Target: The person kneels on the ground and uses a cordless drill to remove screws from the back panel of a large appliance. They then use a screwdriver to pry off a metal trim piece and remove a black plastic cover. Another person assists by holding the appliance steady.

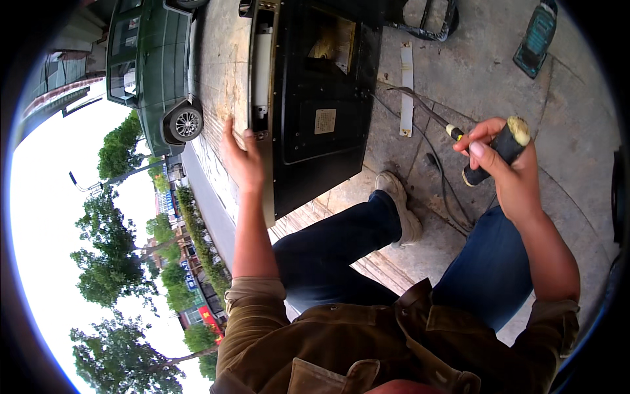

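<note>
Apparently gripping 2 things in right hand (515, 177), dark cylinder (510, 146) and thin-shafted tool (449, 129), above concrete (482, 65); holding left hand (245, 163) spread at edge of black appliance (308, 98), perhaps touching. Could drop either by loosening fingers.

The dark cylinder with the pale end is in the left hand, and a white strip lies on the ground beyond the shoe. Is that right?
Not quite: the head view shows the dark cylinder in the right hand, not the left. The white strip does lie on the ground beyond the shoe.
</note>
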Demonstrator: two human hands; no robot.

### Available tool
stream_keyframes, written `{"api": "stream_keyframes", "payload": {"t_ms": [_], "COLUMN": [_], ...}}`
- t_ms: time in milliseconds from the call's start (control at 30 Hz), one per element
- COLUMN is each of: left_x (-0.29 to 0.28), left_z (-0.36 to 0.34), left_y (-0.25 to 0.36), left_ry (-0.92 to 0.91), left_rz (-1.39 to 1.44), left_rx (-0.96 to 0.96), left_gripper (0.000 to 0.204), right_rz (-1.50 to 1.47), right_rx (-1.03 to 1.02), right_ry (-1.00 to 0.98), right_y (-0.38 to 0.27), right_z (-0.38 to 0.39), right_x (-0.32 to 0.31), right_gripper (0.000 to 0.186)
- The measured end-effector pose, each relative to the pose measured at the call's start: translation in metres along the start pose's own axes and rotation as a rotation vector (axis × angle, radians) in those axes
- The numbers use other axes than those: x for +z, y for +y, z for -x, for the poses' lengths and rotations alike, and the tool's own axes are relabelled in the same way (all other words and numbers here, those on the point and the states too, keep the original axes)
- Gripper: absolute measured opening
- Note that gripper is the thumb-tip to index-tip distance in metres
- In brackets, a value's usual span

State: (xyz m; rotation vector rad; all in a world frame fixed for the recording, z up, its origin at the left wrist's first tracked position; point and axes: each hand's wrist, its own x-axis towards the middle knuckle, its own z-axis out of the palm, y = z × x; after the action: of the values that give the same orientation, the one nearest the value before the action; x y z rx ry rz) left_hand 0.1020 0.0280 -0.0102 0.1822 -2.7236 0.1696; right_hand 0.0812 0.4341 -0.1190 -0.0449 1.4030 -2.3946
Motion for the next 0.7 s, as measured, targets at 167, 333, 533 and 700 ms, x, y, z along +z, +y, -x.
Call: {"api": "stream_keyframes", "payload": {"t_ms": [167,333,533,700], "left_x": [0.018,0.024,0.025,0.025], "left_z": [0.004,0.007,0.008,0.007], "left_y": [-0.028,-0.03,-0.043,-0.041], "left_ry": [-0.128,-0.142,0.046,0.089], "left_rz": [-0.052,-0.038,0.317,0.43], "left_rx": [-0.115,-0.137,-0.25,-0.289], "left_gripper": [0.057,0.055,0.048,0.049], "right_rz": [0.047,0.13,0.121,0.069], "right_rx": [-0.031,-0.035,0.065,0.143], "right_ry": [-0.039,-0.128,-0.174,-0.053], "right_y": [-0.003,-0.001,0.021,0.088], "right_z": [0.012,0.011,-0.013,-0.001], "right_x": [0.0,0.0,-0.055,-0.159], "right_gripper": [0.018,0.021,0.024,0.034]}}
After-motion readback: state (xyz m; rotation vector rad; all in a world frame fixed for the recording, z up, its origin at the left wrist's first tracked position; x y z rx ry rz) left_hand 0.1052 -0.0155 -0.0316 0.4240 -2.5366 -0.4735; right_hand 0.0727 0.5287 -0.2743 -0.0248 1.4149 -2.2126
